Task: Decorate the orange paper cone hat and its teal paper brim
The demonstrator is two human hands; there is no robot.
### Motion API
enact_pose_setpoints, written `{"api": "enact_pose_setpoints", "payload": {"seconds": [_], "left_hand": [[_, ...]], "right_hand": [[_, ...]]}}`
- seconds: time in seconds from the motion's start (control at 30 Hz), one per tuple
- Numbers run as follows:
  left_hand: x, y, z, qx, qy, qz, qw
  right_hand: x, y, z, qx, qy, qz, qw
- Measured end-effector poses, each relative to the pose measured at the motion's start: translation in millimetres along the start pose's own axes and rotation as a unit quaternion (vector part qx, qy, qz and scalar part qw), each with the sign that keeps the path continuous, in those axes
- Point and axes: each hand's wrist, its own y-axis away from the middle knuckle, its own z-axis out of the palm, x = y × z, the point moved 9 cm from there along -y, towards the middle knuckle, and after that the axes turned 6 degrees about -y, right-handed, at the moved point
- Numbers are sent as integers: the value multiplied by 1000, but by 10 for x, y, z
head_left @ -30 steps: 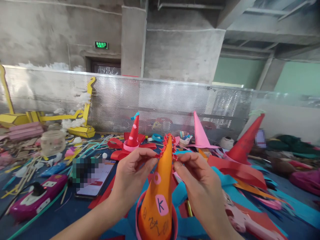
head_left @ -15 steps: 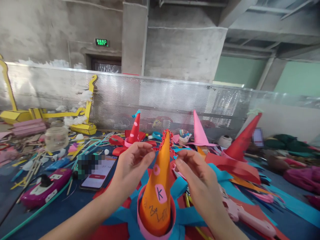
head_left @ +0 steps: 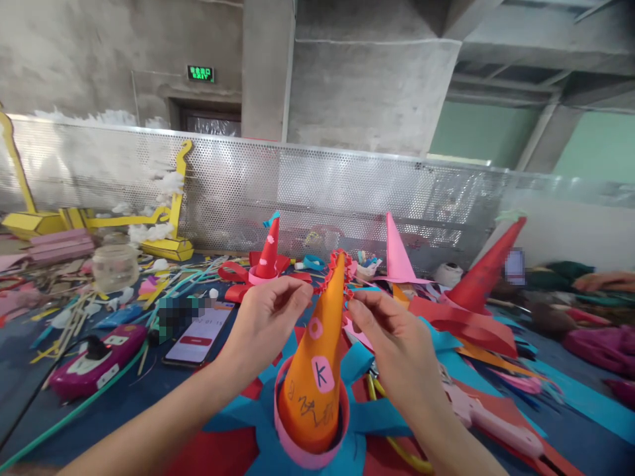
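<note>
An orange paper cone (head_left: pixel 312 390) stands upright in front of me, bearing pink patches with letters and some dark handwriting. Its base sits inside a pink paper ring (head_left: pixel 288 444) on blue paper strips (head_left: pixel 380 418). Over the cone's tip arches a red crinkled paper strip (head_left: pixel 333 264). My left hand (head_left: pixel 272 314) pinches one end of that strip, left of the cone. On the other side, my right hand (head_left: pixel 397 340) pinches the strip's other end, fingertips close to the cone. The strip's course behind the cone is partly hidden.
A pink glue gun (head_left: pixel 501 426) lies on the right. To the left are a phone (head_left: pixel 201 334), a purple power strip (head_left: pixel 96 367) and a clear jar (head_left: pixel 115 268). Behind stand red (head_left: pixel 268 251) and pink (head_left: pixel 399 254) cones. Another person's hand (head_left: pixel 608 282) shows far right.
Both hands still pinch the red strip, which has shifted slightly around the cone tip. The view has moved a little, and another person's hand has appeared at the right.
</note>
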Motion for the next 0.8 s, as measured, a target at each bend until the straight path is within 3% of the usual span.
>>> {"api": "enact_pose_setpoints", "payload": {"seconds": [0.4,0.6,0.8], "left_hand": [[76,12,-34,16,73,42,996],[50,-20,-49,13,30,78,996],[2,-76,-25,2,46,65,997]], "right_hand": [[79,-1,36,-16,-27,17,999],[114,-1,34,-19,-31,23,999],[120,-9,42,-21,-36,19,999]]}}
